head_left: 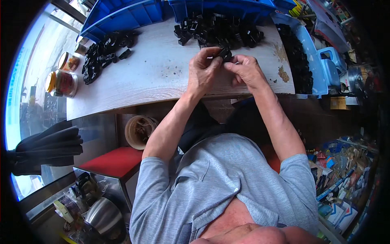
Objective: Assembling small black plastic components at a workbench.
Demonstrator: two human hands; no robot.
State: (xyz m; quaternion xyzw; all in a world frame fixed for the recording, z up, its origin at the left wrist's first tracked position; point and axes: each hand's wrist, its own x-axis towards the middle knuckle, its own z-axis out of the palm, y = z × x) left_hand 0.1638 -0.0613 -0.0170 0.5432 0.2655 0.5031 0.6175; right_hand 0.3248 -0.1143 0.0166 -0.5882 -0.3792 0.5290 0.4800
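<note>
Above the table's near edge, my left hand (204, 70) pinches a small black plastic part (224, 54) between thumb and fingers. My right hand (245, 71) meets it from the other side, its thumb and forefinger closed at the part's right end. The part's exact kind is too small to make out. Just beyond my hands lies a heap of similar black parts (233, 30). A second group of black parts (101, 57) is spread on the left side of the pale wooden table (154, 61).
Blue bins (126, 16) stand along the table's far edge. Jars (61, 83) line its left end. A light-blue tub (317, 61) of black parts sits at the right, beside a blue jug (331, 69). A bucket (132, 132) and a red-topped cabinet (111, 162) are below left.
</note>
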